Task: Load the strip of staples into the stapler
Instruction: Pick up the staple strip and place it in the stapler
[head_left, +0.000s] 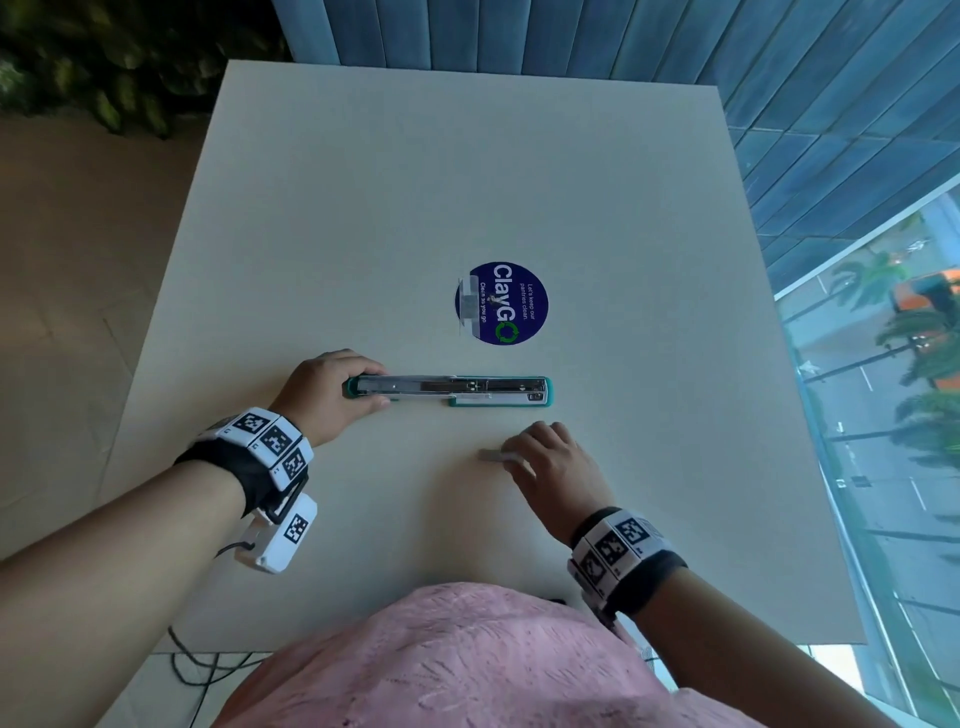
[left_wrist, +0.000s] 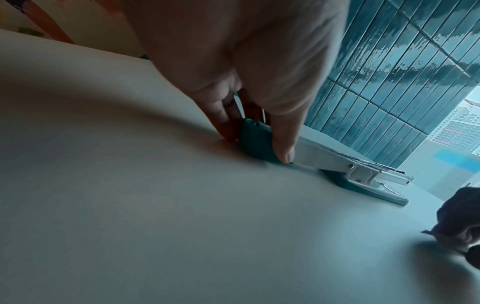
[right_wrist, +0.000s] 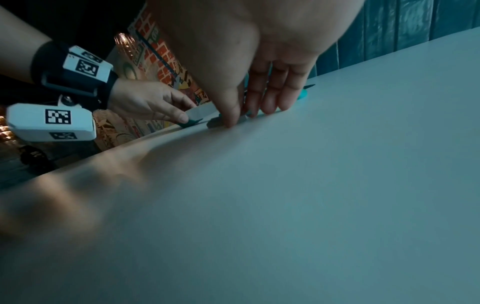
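The teal and white stapler (head_left: 452, 387) lies swung open flat on the white table (head_left: 467, 182), its metal staple channel facing up. My left hand (head_left: 363, 388) grips its left end, thumb on the near side and fingers on the far side; the left wrist view shows the thumb tip (left_wrist: 284, 152) on the teal end of the stapler (left_wrist: 327, 153). Nearer to me, my right hand (head_left: 511, 457) pinches the small grey strip of staples (head_left: 491, 455) low on the table. In the right wrist view the strip (right_wrist: 214, 123) pokes out beside the thumb (right_wrist: 231, 115).
A round blue sticker (head_left: 501, 303) is stuck to the table just beyond the stapler. The table's right edge runs along a glass window (head_left: 883, 415). Blue tiled wall stands behind the far edge. Cables hang at the near left corner.
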